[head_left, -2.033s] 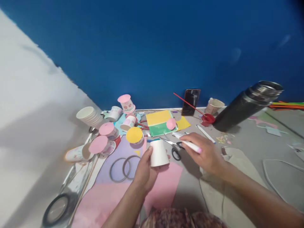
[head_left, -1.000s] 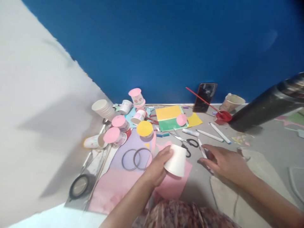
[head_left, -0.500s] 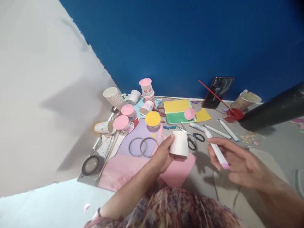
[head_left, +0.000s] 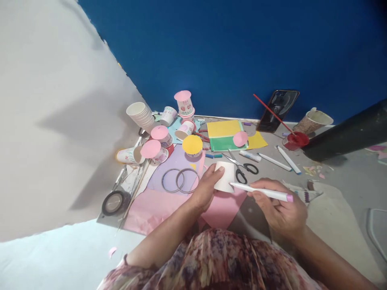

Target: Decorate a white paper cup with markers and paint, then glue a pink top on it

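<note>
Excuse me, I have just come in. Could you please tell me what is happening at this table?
A person's left hand holds a plain white cup, while the right hand holds a white marker with a pink end. The marker's tip is at the cup's side; whether it touches is hard to tell. No drawing can be made out there. Scissors lie just beyond the cup, and decorated cups stand or lie farther back to the left.

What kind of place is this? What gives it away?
Probably an improvised craft corner, perhaps at home: black-handled scissors and loose markers lie on the work surface, near decorated paper cups topped with pink or yellow discs.
</note>
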`<state>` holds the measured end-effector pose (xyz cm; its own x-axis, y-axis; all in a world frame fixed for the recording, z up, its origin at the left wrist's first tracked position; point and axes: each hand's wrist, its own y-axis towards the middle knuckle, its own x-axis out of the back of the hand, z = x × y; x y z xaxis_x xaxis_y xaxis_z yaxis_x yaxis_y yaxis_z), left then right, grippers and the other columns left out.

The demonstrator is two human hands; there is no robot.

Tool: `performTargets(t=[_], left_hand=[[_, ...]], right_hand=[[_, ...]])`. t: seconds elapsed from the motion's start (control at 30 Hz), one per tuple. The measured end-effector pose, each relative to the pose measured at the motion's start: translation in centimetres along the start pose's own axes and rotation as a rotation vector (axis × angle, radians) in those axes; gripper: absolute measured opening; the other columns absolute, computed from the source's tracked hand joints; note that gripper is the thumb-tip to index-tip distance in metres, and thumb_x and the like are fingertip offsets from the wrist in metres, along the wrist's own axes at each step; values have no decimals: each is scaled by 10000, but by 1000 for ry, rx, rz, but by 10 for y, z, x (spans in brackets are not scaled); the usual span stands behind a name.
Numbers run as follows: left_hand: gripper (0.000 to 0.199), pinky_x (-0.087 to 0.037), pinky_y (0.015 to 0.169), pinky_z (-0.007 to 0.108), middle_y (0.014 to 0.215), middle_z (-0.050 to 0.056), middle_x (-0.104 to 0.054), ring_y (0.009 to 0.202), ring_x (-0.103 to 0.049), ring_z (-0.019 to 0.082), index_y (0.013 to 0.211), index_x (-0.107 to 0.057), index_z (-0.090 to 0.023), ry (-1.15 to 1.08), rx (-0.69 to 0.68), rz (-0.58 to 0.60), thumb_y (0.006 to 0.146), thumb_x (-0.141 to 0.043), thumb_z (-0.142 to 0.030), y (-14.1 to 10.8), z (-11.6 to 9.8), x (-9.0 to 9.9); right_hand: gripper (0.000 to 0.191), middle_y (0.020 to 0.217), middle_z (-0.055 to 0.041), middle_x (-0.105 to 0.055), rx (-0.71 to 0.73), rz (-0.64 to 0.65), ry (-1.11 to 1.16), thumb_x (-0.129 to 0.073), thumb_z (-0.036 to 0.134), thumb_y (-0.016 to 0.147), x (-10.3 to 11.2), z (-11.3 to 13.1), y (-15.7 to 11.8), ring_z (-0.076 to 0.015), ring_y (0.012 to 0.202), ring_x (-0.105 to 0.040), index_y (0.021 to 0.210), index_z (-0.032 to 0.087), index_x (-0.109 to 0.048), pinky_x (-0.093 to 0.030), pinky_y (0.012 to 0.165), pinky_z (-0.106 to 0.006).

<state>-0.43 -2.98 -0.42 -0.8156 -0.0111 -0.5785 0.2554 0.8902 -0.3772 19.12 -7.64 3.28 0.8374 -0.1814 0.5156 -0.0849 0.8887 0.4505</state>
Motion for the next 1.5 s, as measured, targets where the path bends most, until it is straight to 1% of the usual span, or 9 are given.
performTargets(t=[0.17, 0.37, 0.5, 0.63, 0.93, 1.13, 1.3, 1.4, 1.5], left_hand=[[478, -538, 993, 371, 1184, 115, -790, 1105, -739, 291, 1180, -735, -186, 24, -11, 3, 844, -858, -503, 3, 3, 3], [436, -481, 1127, 400, 1220, 107, -791, 1256, -698, 309, 1193, -746, -210, -13, 4, 6, 858, -864, -463, 4, 4, 6], [453, -515, 1087, 417, 1188, 102, -800, 1213, -718, 320, 1177, -751, -211, -23, 13, -16, 829, -888, -466, 3, 4, 4], [439, -527, 1054, 403, 1202, 106, -795, 1181, -726, 312, 1173, -746, -214, 0, 14, 12, 847, -867, -482, 2, 4, 3], [421, -515, 1035, 367, 1239, 118, -781, 1188, -719, 307, 1173, -736, -197, 68, -12, 8, 887, -821, -494, 2, 4, 5], [436, -531, 997, 375, 1198, 118, -789, 1125, -736, 303, 1196, -736, -202, 65, -11, 32, 878, -834, -484, 1, 4, 4], [431, -513, 1019, 357, 1236, 113, -782, 1166, -725, 298, 1204, -733, -199, 84, -21, 29, 890, -824, -480, 1, 4, 5], [429, -487, 1072, 364, 1262, 109, -777, 1206, -711, 291, 1199, -729, -202, 84, -26, 44, 893, -819, -488, 2, 4, 5], [439, -493, 1051, 374, 1253, 106, -780, 1175, -720, 290, 1200, -726, -203, 87, -18, 54, 890, -813, -501, 2, 4, 4]], right_hand=[[106, 826, -46, -811, 96, -24, -28, -617, 220, 1012, -1, 0, 4, -185, 676, -778, 1021, 216, -723, -632, 654, -271], [130, 813, -46, -816, 161, 50, -21, -609, 181, 990, 2, 5, 11, -194, 676, -779, 1000, 220, -732, -636, 666, -280], [142, 812, -61, -814, 174, 85, -15, -597, 195, 987, 2, 4, 10, -209, 662, -768, 998, 221, -736, -633, 642, -306], [158, 801, -65, -807, 188, 32, -36, -579, 199, 999, 0, 2, 11, -215, 683, -769, 996, 222, -735, -633, 651, -323], [155, 797, -29, -794, 266, 48, 38, -603, 104, 957, 3, 9, 15, -172, 636, -737, 1008, 219, -693, -587, 597, -274], [165, 793, -27, -789, 226, -10, -12, -607, 93, 950, 2, 9, 15, -181, 670, -748, 986, 220, -706, -596, 647, -285], [155, 788, -36, -792, 244, 66, 77, -615, 116, 940, 1, 9, 14, -188, 634, -738, 1005, 220, -709, -590, 601, -291], [167, 806, -53, -805, 253, 15, 42, -613, 94, 943, 1, 10, 16, -203, 650, -754, 1003, 216, -709, -604, 618, -306], [189, 802, -53, -804, 277, -30, 25, -613, 59, 941, 0, 10, 16, -197, 650, -752, 1001, 213, -706, -601, 618, -301]])
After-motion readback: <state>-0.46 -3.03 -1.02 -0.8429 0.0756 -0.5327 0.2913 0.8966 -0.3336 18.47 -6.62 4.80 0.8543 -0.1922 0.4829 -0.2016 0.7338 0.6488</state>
